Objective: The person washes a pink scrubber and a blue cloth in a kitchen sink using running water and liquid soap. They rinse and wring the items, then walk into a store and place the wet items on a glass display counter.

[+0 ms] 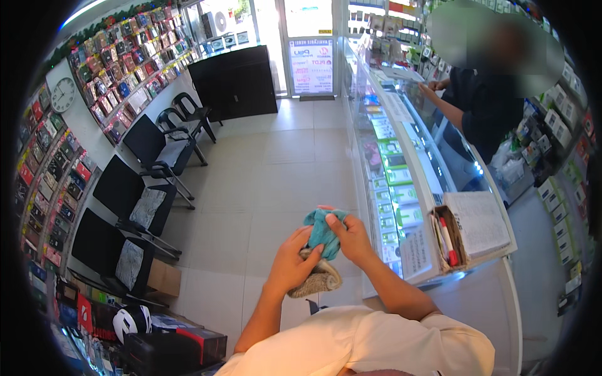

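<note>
In front of my chest, a crumpled teal cloth [323, 233] is bunched up, with a bit of orange-pink showing at its top edge. My right hand [356, 241] is closed on it, thumb pressed along the top. My left hand [295, 260] is closed at the lower left side of the bundle, its thumb against the teal cloth. Below that thumb hangs a brownish-grey, fuzzy-looking cloth [316, 282] with a paler edge, folded over; whether it is joined to the teal one, I cannot tell. The fingertips of both hands are partly hidden.
A glass display counter [426, 194] runs along my right, with a pen box [448, 241] and notebook [473, 219] on its near end. Behind it stands a person [486, 116]. Black chairs [135, 188] line the left, near a cardboard box [164, 277] and a helmet [132, 321].
</note>
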Action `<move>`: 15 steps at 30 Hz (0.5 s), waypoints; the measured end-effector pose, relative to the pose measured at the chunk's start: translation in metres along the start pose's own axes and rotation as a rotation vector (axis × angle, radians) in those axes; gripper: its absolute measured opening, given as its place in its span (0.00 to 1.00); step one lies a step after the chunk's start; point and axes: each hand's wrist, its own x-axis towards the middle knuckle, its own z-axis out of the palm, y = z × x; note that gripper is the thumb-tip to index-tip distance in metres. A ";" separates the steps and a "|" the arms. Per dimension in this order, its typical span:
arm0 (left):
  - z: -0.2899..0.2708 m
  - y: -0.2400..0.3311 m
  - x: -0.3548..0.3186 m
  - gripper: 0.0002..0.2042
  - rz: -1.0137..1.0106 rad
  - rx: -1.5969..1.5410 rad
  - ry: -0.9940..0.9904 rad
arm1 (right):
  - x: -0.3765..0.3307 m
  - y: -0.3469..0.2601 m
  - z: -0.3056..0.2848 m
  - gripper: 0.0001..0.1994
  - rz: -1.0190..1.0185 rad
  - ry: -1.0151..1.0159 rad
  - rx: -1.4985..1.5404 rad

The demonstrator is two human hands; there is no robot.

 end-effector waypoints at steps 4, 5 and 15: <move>-0.029 -0.049 0.002 0.11 -0.108 -0.032 0.219 | 0.055 0.033 0.028 0.21 -0.093 -0.001 -0.108; -0.036 -0.062 0.008 0.10 -0.159 -0.024 0.244 | 0.071 0.038 0.031 0.21 -0.106 0.000 -0.122; -0.133 -0.199 0.098 0.10 -0.315 0.169 0.325 | 0.257 0.089 0.054 0.21 -0.225 -0.042 -0.502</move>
